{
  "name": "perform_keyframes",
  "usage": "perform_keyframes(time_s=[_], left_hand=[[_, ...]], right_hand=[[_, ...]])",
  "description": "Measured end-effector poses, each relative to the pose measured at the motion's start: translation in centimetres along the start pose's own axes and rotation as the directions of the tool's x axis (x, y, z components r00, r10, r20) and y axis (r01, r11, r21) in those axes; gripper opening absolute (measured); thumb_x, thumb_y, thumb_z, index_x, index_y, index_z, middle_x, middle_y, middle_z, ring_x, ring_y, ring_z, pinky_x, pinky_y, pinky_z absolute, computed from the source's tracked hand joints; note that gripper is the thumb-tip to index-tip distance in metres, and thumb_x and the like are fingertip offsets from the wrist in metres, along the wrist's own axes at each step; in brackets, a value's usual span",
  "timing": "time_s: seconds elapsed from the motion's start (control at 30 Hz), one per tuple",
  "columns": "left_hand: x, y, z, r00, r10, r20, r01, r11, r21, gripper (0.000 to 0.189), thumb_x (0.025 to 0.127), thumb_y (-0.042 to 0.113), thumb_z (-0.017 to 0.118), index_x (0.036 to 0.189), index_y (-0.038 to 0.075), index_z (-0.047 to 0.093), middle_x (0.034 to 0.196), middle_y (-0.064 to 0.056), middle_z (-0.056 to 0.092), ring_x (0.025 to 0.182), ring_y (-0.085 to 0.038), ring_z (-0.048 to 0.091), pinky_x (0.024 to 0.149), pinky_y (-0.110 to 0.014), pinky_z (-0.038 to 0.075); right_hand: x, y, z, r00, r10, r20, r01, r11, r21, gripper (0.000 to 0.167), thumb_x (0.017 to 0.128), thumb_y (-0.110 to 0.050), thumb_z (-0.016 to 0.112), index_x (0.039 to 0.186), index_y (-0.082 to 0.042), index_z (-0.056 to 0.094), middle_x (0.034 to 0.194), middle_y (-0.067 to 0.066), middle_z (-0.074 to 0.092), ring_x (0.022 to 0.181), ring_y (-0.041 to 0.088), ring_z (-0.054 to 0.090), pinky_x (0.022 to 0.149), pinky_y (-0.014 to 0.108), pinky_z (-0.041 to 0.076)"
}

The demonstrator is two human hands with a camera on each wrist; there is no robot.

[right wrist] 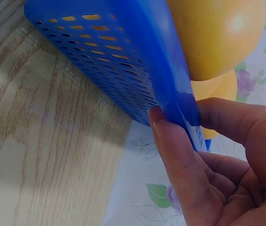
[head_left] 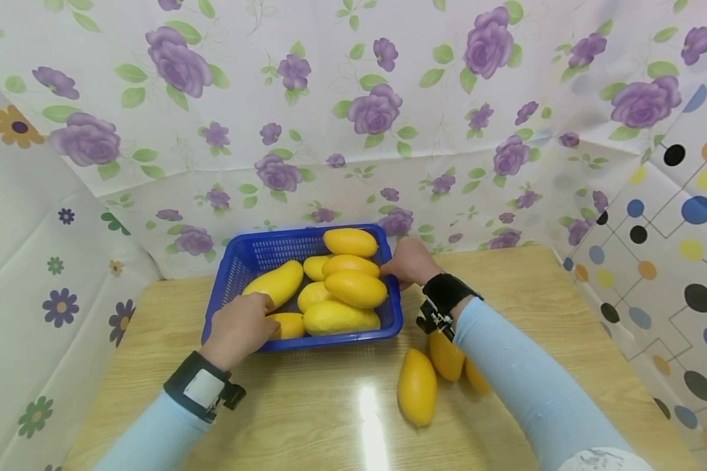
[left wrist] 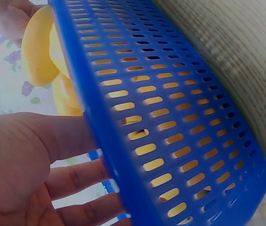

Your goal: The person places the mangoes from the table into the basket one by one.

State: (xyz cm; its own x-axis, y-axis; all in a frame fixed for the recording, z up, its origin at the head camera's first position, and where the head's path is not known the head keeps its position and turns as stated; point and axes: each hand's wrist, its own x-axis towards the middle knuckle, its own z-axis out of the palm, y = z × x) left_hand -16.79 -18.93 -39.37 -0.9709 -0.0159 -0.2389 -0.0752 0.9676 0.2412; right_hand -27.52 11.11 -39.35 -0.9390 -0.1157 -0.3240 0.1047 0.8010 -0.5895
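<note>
A blue plastic basket (head_left: 244, 247) with slotted walls stands on the table, holding several yellow mangoes (head_left: 356, 289). My left hand (head_left: 238, 327) reaches over its front left rim, the thumb and fingers around a mango (head_left: 287, 326) low inside. In the left wrist view, that hand (left wrist: 72, 174) passes behind the slotted wall, which partly hides the fingertips. At the right side, my right hand (head_left: 414, 263) pinches the basket's rim. The right wrist view shows its thumb (right wrist: 222, 113) on the inner side and a finger (right wrist: 177, 150) along the outer side.
Outside the basket, at the front right, lie a mango (head_left: 417, 387) and two others partly under my right forearm (head_left: 524, 373). Floral sheeting (head_left: 330, 131) hangs behind the wooden table (head_left: 306, 405). Patterned sheets also line the left and right sides.
</note>
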Motion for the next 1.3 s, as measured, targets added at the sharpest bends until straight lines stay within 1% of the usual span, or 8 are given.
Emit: perform_keyframes(time_s=[0.27, 0.43, 0.53, 0.63, 0.87, 0.97, 1.03, 1.3], left_hand=[[-0.9, 0.4, -0.4, 0.999, 0.019, -0.038, -0.019, 1.000, 0.010, 0.052, 0.083, 0.037, 0.067, 0.125, 0.009, 0.056, 0.114, -0.012, 0.063, 0.086, -0.025, 0.054, 0.062, -0.041, 0.047], [-2.2, 1.5, -0.3, 0.984, 0.088, -0.156, -0.093, 0.995, -0.024, 0.056, 0.083, 0.034, 0.067, 0.130, 0.008, 0.050, 0.122, -0.017, 0.057, 0.099, -0.031, 0.058, 0.069, -0.050, 0.052], [-3.0, 2.4, -0.1, 0.962, 0.130, -0.239, -0.144, 0.989, -0.043, 0.059, 0.084, 0.034, 0.066, 0.134, 0.008, 0.046, 0.130, -0.019, 0.052, 0.111, -0.036, 0.055, 0.077, -0.057, 0.050], [-3.9, 3.6, 0.3, 0.937, 0.171, -0.303, -0.196, 0.979, -0.052, 0.062, 0.085, 0.034, 0.065, 0.137, 0.009, 0.043, 0.133, -0.018, 0.048, 0.115, -0.036, 0.053, 0.081, -0.055, 0.050], [-6.1, 6.5, 1.3, 0.853, 0.324, -0.410, -0.355, 0.935, 0.001, 0.069, 0.082, 0.041, 0.068, 0.137, 0.010, 0.042, 0.133, -0.014, 0.049, 0.117, -0.030, 0.051, 0.093, -0.048, 0.047], [-6.9, 7.9, 1.7, 0.823, 0.382, -0.420, -0.406, 0.913, 0.036, 0.071, 0.080, 0.047, 0.068, 0.135, 0.010, 0.044, 0.130, -0.012, 0.052, 0.115, -0.028, 0.053, 0.092, -0.045, 0.048], [-7.4, 9.0, 2.0, 0.810, 0.418, -0.412, -0.440, 0.897, 0.044, 0.071, 0.079, 0.049, 0.068, 0.134, 0.010, 0.046, 0.130, -0.011, 0.053, 0.115, -0.027, 0.054, 0.092, -0.043, 0.048], [-9.3, 12.1, 3.5, 0.829, 0.505, -0.238, -0.533, 0.843, -0.067, 0.071, 0.084, 0.047, 0.063, 0.139, 0.010, 0.037, 0.134, -0.008, 0.048, 0.120, -0.021, 0.050, 0.098, -0.038, 0.046]], right_hand=[[-0.1, -0.1, -0.1, 1.000, 0.004, 0.009, -0.004, 1.000, 0.004, 0.031, 0.076, -0.026, 0.075, 0.070, 0.003, 0.065, 0.062, 0.015, 0.066, 0.049, 0.023, 0.066, 0.059, 0.040, 0.056], [-0.2, -0.2, -0.2, 1.000, -0.006, 0.007, 0.006, 1.000, -0.001, 0.030, 0.076, -0.026, 0.075, 0.071, 0.002, 0.064, 0.061, 0.014, 0.065, 0.049, 0.023, 0.066, 0.054, 0.036, 0.055], [-0.3, -0.2, -0.2, 1.000, -0.017, 0.004, 0.017, 1.000, -0.010, 0.031, 0.076, -0.026, 0.075, 0.069, 0.002, 0.063, 0.056, 0.011, 0.062, 0.049, 0.023, 0.065, 0.049, 0.033, 0.054], [-0.4, -0.3, -0.2, 1.000, -0.021, 0.002, 0.022, 0.999, -0.032, 0.031, 0.077, -0.027, 0.074, 0.069, 0.001, 0.063, 0.055, 0.010, 0.062, 0.048, 0.022, 0.065, 0.048, 0.033, 0.054], [-0.3, -0.4, -0.2, 1.000, -0.024, 0.005, 0.024, 0.999, -0.047, 0.031, 0.077, -0.026, 0.074, 0.071, 0.002, 0.064, 0.060, 0.013, 0.066, 0.047, 0.022, 0.065, 0.051, 0.034, 0.054], [-0.3, -0.3, -0.2, 1.000, -0.021, 0.009, 0.021, 0.999, -0.035, 0.030, 0.077, -0.026, 0.074, 0.072, 0.002, 0.064, 0.063, 0.015, 0.067, 0.050, 0.024, 0.066, 0.051, 0.035, 0.055], [-0.3, -0.2, -0.2, 1.000, -0.019, 0.010, 0.020, 0.999, -0.028, 0.030, 0.078, -0.026, 0.073, 0.071, 0.002, 0.064, 0.064, 0.016, 0.067, 0.052, 0.025, 0.067, 0.050, 0.034, 0.054], [-0.2, -0.2, 0.0, 0.999, -0.037, 0.002, 0.037, 0.999, -0.027, 0.035, 0.079, -0.026, 0.072, 0.056, -0.005, 0.055, 0.049, 0.009, 0.056, 0.052, 0.027, 0.067, 0.047, 0.033, 0.053]])
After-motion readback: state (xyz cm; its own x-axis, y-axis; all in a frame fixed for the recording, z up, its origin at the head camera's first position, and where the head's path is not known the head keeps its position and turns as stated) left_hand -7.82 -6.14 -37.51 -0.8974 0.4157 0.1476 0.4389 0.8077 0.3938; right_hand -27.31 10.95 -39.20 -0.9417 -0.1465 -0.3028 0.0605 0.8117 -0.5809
